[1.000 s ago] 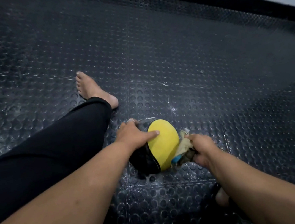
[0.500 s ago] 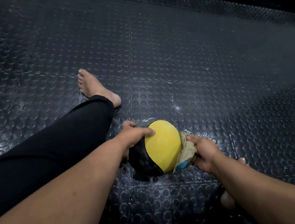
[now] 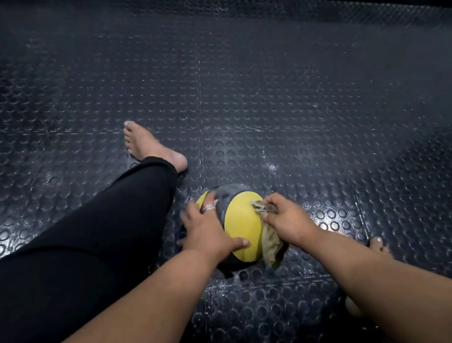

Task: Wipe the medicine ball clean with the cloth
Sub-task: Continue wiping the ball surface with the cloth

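Down on the studded black floor mat, near its front edge, sits the medicine ball: yellow panels split by a dark grey band, a slight sheen on top, no writing readable on it. From the left, a leg in black trousers stretches across the mat, bare foot flat beyond it. The left hand lies spread over the ball's left side, fingers wide, thumb across the near yellow panel, a ring showing on one finger. On the ball's right side the cloth, pale olive and crumpled, is pressed against the yellow. The right hand grips it, fingers curled into the bunched fabric. Toes of the other foot peek out at the right.
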Action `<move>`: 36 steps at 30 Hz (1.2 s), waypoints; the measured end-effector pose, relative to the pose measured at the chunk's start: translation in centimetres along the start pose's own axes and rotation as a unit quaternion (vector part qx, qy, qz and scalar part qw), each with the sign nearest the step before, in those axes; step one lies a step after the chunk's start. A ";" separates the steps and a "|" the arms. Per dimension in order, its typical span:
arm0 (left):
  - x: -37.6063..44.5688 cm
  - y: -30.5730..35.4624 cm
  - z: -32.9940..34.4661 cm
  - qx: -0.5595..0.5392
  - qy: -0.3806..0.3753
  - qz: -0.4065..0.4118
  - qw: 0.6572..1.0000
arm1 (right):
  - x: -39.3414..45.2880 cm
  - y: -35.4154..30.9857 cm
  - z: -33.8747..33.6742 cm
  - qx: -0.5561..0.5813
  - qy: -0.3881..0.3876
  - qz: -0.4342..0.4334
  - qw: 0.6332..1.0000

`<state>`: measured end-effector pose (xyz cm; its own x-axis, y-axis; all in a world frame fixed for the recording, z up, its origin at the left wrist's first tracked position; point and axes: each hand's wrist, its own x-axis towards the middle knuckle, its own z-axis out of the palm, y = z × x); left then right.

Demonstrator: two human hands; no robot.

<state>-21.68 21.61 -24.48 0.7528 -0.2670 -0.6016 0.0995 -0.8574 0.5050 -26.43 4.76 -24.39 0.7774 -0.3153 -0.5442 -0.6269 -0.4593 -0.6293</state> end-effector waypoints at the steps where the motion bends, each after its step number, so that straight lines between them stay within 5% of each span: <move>1: 0.2 0.0 0.0 0.031 -0.011 0.027 0.999 | 0.0 -0.1 0.2 -0.010 0.010 -0.019 1.000; 9: 2.1 1.0 0.1 0.071 -0.067 0.050 0.994 | -0.8 -0.7 2.4 -0.050 0.180 -0.043 0.982; 14: 3.0 0.5 -0.8 0.094 -0.090 0.049 0.990 | -1.0 -1.2 3.6 -0.070 0.119 -0.222 0.965; 21: 2.5 1.1 0.1 0.117 -0.101 0.054 0.986 | 4.6 -1.0 0.8 -0.066 0.145 -0.039 0.986; 29: 2.1 1.3 0.7 0.101 -0.093 0.042 0.990 | 0.2 -0.8 1.6 -0.094 0.120 -0.155 0.976; 36: 2.6 1.7 0.2 0.099 -0.093 0.051 0.989 | 3.0 -2.6 1.0 -0.045 0.140 -0.023 0.989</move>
<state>-19.66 19.40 -25.32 0.6173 -0.4171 -0.6671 -0.1147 -0.8865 0.4482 -22.53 5.84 -24.90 0.7963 -0.5043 -0.3340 -0.5937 -0.5460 -0.5911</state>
